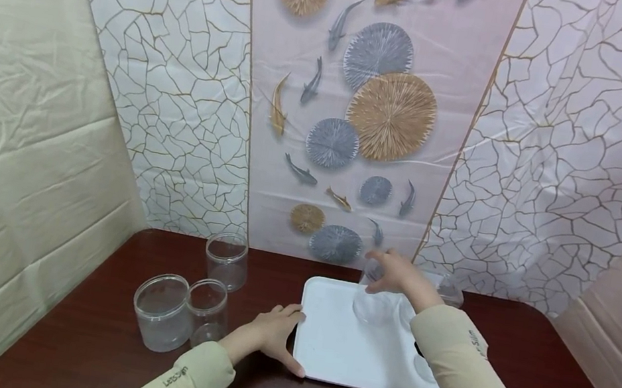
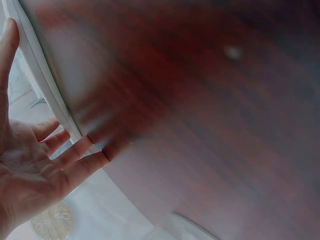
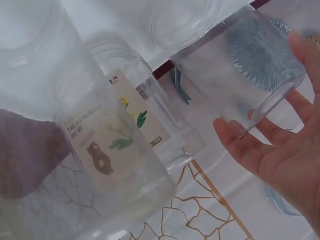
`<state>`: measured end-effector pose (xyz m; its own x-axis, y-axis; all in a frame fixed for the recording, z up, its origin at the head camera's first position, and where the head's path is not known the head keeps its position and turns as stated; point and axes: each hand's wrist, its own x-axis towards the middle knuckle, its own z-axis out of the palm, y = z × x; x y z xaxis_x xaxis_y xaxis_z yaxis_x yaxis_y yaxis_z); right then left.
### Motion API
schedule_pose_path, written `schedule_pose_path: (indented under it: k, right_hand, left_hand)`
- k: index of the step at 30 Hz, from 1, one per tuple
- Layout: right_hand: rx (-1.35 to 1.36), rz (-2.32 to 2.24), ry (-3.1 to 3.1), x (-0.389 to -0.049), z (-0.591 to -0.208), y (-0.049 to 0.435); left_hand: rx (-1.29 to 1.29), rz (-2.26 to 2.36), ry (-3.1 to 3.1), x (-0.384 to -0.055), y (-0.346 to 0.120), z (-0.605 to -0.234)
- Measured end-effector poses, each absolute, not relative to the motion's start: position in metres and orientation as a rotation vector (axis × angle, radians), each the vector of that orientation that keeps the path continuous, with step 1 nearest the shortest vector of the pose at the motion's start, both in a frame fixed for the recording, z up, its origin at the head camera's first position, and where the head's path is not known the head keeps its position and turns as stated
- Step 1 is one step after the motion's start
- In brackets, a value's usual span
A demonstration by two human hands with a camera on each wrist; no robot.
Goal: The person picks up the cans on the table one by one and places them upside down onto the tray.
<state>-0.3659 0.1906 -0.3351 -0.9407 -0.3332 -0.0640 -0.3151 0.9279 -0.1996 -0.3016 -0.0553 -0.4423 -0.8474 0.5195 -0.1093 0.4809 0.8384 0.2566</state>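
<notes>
My right hand [image 1: 399,279] grips a clear jar [image 1: 369,307] from above by its rim, over the back of a white tray [image 1: 335,352]. In the right wrist view, the fingers [image 3: 252,157] and thumb go round the rim of this see-through jar [image 3: 215,65]. Beside it are a clear jar with a printed bear-and-leaf label [image 3: 95,135] and another labelled jar [image 3: 145,112]. My left hand [image 1: 275,333] is spread at the tray's left edge, thumb at the front corner. Its fingers look nearly straight in the left wrist view.
Three clear jars stand on the dark red table to the left: a wide one [image 1: 162,316], a narrower one [image 1: 211,313] and one farther back [image 1: 228,265]. Behind the table hangs a patterned curtain [image 1: 198,103]. Pale cloth [image 1: 6,175] closes off the left side.
</notes>
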Motion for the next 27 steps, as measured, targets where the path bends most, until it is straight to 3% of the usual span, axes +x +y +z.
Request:
schedule_pose_path:
  k: [14, 27]
  right_hand:
    - [-0.605, -0.346, 2.988, -0.3694, -0.3362, 0.1956]
    - [-0.526, -0.339, 2.985, -0.3745, -0.3382, 0.1945]
  left_hand:
    - [0.746, 0.342, 2.833, -0.3016, -0.0550, -0.4396]
    - [0.761, 0.334, 2.818, -0.3024, -0.0542, -0.4394]
